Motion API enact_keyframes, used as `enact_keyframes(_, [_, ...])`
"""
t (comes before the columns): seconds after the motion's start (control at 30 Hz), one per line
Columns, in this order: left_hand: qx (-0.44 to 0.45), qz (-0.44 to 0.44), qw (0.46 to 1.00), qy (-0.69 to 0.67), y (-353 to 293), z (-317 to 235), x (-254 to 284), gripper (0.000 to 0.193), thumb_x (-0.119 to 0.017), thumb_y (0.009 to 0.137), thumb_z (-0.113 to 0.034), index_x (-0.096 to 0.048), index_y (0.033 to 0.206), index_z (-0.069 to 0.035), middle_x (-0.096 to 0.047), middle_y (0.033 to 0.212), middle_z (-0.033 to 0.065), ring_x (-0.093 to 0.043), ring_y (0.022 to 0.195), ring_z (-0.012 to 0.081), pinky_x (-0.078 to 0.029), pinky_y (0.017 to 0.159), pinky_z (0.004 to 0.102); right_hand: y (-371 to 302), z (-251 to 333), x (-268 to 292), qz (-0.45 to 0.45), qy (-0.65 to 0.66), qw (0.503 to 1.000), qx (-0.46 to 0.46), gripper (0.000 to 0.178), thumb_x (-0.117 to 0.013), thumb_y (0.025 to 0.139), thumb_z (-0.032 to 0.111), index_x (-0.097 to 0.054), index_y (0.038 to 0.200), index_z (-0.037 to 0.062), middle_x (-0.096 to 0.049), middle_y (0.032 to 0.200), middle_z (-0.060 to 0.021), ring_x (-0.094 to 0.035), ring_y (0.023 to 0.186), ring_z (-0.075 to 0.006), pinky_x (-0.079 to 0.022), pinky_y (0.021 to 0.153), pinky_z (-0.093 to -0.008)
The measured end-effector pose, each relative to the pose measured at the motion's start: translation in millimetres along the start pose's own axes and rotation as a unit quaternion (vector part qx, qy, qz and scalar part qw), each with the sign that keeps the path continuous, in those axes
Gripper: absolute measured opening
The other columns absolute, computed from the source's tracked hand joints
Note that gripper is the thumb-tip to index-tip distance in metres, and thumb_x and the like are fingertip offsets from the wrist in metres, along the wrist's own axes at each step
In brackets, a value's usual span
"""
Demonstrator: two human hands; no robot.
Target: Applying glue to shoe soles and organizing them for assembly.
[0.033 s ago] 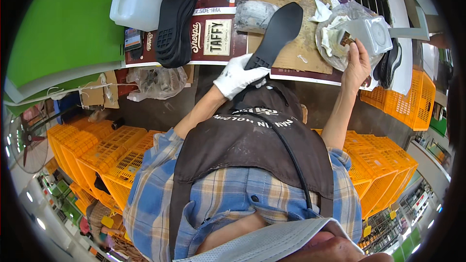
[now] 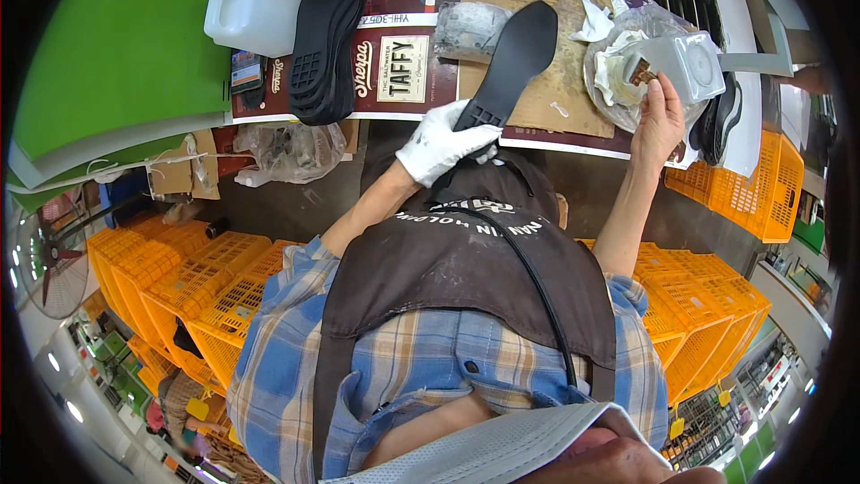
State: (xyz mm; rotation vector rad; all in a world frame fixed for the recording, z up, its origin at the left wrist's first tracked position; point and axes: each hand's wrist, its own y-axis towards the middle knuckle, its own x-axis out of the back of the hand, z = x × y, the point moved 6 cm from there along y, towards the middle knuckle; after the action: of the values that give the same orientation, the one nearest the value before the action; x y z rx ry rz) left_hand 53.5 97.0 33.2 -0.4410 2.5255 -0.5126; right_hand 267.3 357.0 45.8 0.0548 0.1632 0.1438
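Note:
My left hand [image 2: 443, 142], in a white glove, grips the heel end of a black shoe sole [image 2: 512, 63]. The sole tilts up over a stained cardboard sheet [image 2: 582, 112] on the bench. My bare right hand [image 2: 660, 116] pinches a small brown brush [image 2: 642, 73], its tip hard to make out. The brush is over the mouth of a clear plastic container [image 2: 692, 63] lying on its side. Crumpled white tissue [image 2: 614, 76] and a plastic bag [image 2: 602, 36] surround that mouth. A stack of black soles [image 2: 324, 45] lies to the left.
A white jug [image 2: 253, 4] stands behind a phone [image 2: 246, 72] at the left, beside a green panel [image 2: 116, 45]. A grey-smeared roll [image 2: 468, 30] rests on the cardboard. More black soles [image 2: 719, 121] lie at the right edge. Orange crates [image 2: 708, 318] stand on both sides of me.
My right hand and the brush have shifted very slightly, showing more of the brush. The sole in my left hand has tipped a little.

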Motion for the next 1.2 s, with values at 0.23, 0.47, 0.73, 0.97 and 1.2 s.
enact_keyframes(0.23, [-0.02,-0.029,0.993,-0.109,-11,9,1,0.022,-0.063,0.092,-0.012,-0.056,0.109,0.0,-0.064,0.089,0.007,-0.06,0.069,0.0129,-0.05,0.063,0.0259,0,2,-55,0.083,0.171,0.973,-0.129,0.029,-0.068,0.089,0.006,-0.062,0.115,-0.0042,-0.065,0.091,-0.0028,-0.058,0.071,-0.0072,-0.046,0.063,-0.0193])
enact_keyframes(0.47, [-0.024,0.091,0.982,-0.161,-18,17,-5,0.046,-0.062,0.091,-0.009,-0.044,0.132,0.0,-0.059,0.117,0.0132,-0.062,0.101,0.0214,-0.052,0.085,0.0324,-28,36,-155,0.24,-0.22,0.909,0.259,0.021,-0.073,0.081,0.003,-0.069,0.102,0.0029,-0.068,0.092,-0.0037,-0.063,0.076,-0.0135,-0.05,0.069,-0.0248])
enact_keyframes(0.73, [-0.01,0.09,0.978,-0.185,-19,17,-9,0.048,-0.061,0.091,-0.009,-0.041,0.134,-0.001,-0.057,0.121,0.0137,-0.063,0.101,0.0222,-0.053,0.085,0.0331,-77,47,-167,0.372,-0.257,0.876,0.169,0.021,-0.073,0.082,0.006,-0.071,0.103,0.0026,-0.07,0.091,-0.0076,-0.063,0.079,-0.0102,-0.05,0.067,-0.0231])
enact_keyframes(0.97, [-0.03,0.098,0.975,-0.198,-23,13,-6,0.051,-0.063,0.09,-0.009,-0.04,0.135,-0.001,-0.056,0.125,0.0151,-0.063,0.103,0.0218,-0.053,0.088,0.0329,-7,12,-140,0.223,-0.235,0.945,0.052,0.023,-0.07,0.087,0.012,-0.07,0.104,-0.0038,-0.071,0.088,-0.0069,-0.064,0.08,-0.008,-0.049,0.072,-0.0214])
enact_keyframes(1.2, [-0.035,0.078,0.978,-0.191,-29,7,1,0.05,-0.063,0.09,-0.01,-0.042,0.134,-0.001,-0.057,0.122,0.0156,-0.064,0.099,0.0225,-0.054,0.083,0.0318,11,18,-149,0.174,-0.274,0.939,0.112,0.023,-0.07,0.085,0.014,-0.071,0.1,-0.0027,-0.073,0.086,-0.0094,-0.066,0.075,-0.0126,-0.052,0.072,-0.0256])
